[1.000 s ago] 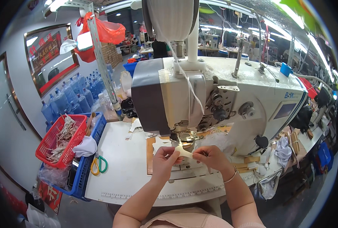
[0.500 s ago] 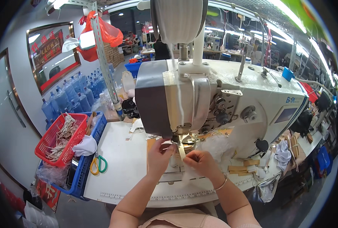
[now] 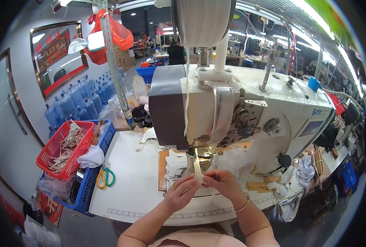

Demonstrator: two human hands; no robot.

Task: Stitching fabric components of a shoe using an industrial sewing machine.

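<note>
"What do your hands hold?"

"Your right hand (image 3: pixel 223 184) pinches the near end of a cream strip (image 3: pixel 198 168) between thumb and forefinger. Your left hand (image 3: pixel 179 195) touches that end from the other side, fingers drawn together; I cannot tell whether its thumb grips too."

"And your strip's far end?"

"Straight ahead of both your hands, at the stitching area of the sewing machine (image 3: pixel 168 107)."

"What else is near you?"

"White cut pieces (image 3: pixel 175 164) lie just beyond your left hand, scissors (image 3: pixel 105 178) well to its left. Tan strips (image 3: pixel 262 184) lie right of your right hand, whose wrist wears a bracelet (image 3: pixel 244 203)."
</note>
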